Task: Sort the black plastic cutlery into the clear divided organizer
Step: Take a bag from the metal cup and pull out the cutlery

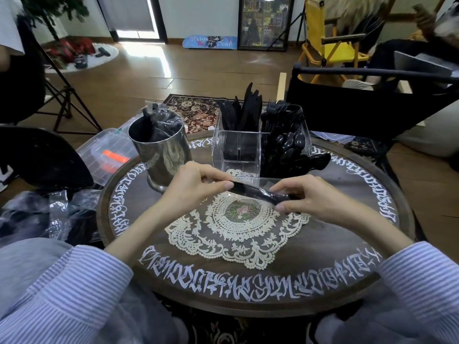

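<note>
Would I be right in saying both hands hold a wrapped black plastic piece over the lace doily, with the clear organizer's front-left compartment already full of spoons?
Not quite: the head view shows the clear divided organizer's front-left compartment empty; the black spoons fill the front-right one. The rest stands.

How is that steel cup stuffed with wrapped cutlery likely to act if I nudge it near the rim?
The steel cup looks tall on a narrower foot, with wrapped cutlery poking above its rim, so a high push may tip it. Its polished wall probably feels slippery. Being metal, it is likely stiff and fairly heavy.
</note>
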